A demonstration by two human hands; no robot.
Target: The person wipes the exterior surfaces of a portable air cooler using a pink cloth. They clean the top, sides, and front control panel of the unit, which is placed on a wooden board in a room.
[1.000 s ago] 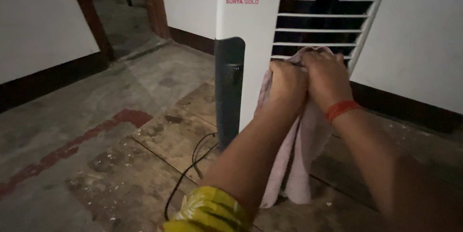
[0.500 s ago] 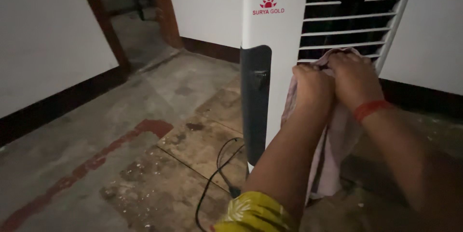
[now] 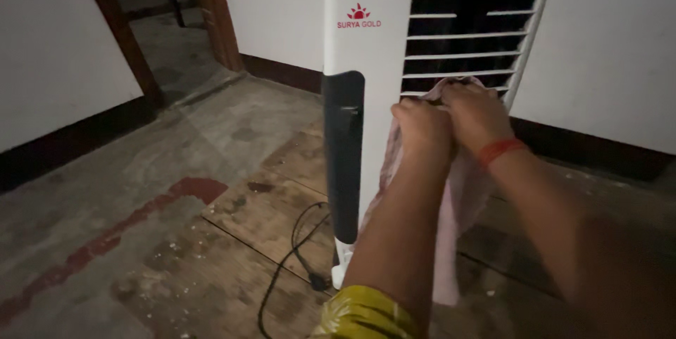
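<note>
Both grips closed on the pink cloth (image 3: 451,191): left hand (image 3: 420,124) and right hand (image 3: 475,114) side by side, pressing its bunched top against the lowest slats of the vent grille (image 3: 468,40) on the white tower cooler (image 3: 373,64), the rest hanging down the front. My read: wiping is only at the grille's bottom edge; upper slats, dark side panel (image 3: 343,156) and base look untouched. Black power cord (image 3: 296,254) lies loose on the floor (image 3: 176,240).

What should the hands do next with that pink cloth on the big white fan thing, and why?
Probably slide the cloth up one slat. Both the left hand and the right hand press it against the lowest louvers of the white air cooler's grille, and most of it hangs below. The slats above are uncovered, so they seem the nearest part left to wipe.
</note>
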